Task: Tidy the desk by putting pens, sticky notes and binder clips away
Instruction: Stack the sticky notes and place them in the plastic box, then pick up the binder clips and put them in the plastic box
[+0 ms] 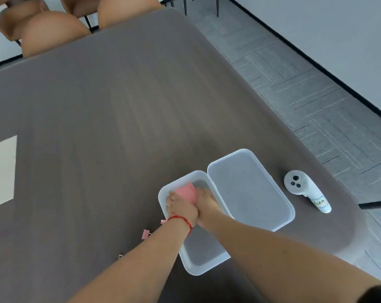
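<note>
Step in hand: stowing sticky notes [187,192] at far end of box [203,258]. Left hand [179,207] and right hand [205,202] together, clamped on notes. Next: release, collect binder clip [146,234] left of box.

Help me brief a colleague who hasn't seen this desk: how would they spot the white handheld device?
Start at the open clear box near the table's right edge, with its lid lying beside it. Just right of the lid, alone on the table, lies the white handheld device. It has a rounded head with dark buttons and a handwritten label on its handle.
</note>
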`<move>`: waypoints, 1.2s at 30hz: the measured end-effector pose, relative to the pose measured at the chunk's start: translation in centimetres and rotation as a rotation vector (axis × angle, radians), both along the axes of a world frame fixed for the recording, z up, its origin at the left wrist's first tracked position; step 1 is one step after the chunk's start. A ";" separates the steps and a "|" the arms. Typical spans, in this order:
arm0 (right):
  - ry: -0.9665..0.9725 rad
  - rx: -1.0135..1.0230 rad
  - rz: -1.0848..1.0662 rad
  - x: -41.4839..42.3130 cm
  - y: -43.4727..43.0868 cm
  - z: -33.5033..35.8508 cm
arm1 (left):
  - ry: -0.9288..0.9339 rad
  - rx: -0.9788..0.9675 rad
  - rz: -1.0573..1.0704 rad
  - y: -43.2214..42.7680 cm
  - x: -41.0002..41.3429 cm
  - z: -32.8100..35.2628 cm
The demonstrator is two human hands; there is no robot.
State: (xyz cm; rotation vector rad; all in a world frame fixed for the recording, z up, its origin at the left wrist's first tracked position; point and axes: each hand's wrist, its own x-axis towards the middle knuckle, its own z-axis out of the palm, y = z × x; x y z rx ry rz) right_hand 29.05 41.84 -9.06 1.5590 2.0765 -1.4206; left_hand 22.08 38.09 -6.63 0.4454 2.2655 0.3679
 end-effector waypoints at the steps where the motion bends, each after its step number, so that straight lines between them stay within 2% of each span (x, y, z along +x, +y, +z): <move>1: -0.047 0.018 0.071 0.2 -0.1 0.6 | 0.004 -0.011 -0.035 -0.1 0.0 -0.2; 5: -0.147 0.044 0.192 0.9 -0.3 1.1 | -0.049 0.027 -0.010 0.3 -0.4 -1.4; 10: -0.100 0.001 0.167 1.2 -0.4 1.1 | -0.095 0.038 -0.149 0.1 -0.3 -1.3; 14: -0.089 -0.006 0.063 1.4 -0.7 1.5 | -0.184 0.091 -0.154 -0.5 -0.8 -0.6; 18: -0.103 -0.025 0.004 1.2 -0.9 3.3 | -0.426 0.230 -0.076 -1.2 -2.7 3.2; 21: -0.125 0.105 0.076 1.3 -1.5 6.2 | -0.660 0.431 0.015 -2.5 -6.2 8.2; 23: 0.000 0.250 0.077 1.2 -2.6 8.6 | -0.730 0.548 0.078 -4.5 -9.8 10.4; 25: 0.181 0.391 0.134 0.5 -4.3 11.3 | -0.561 0.481 -0.024 -7.4 -13.2 10.6; 27: 0.280 0.409 0.348 -1.0 -6.3 12.6 | -0.239 0.156 -0.393 -10.7 -15.2 9.0; 29: 0.208 0.347 0.591 -2.7 -8.2 11.6 | -0.026 -0.157 -0.747 -13.4 -15.6 6.1; 30: 0.118 0.310 0.686 -3.5 -9.0 10.6 | 0.022 -0.219 -0.843 -14.4 -15.5 4.7; 33: -0.160 0.235 0.799 -5.8 -10.7 7.6 | 0.086 -0.283 -0.876 -16.7 -15.5 1.5; 36: -0.278 0.215 0.800 -7.1 -12.1 5.9 | 0.135 -0.217 -0.821 -18.2 -15.8 -0.5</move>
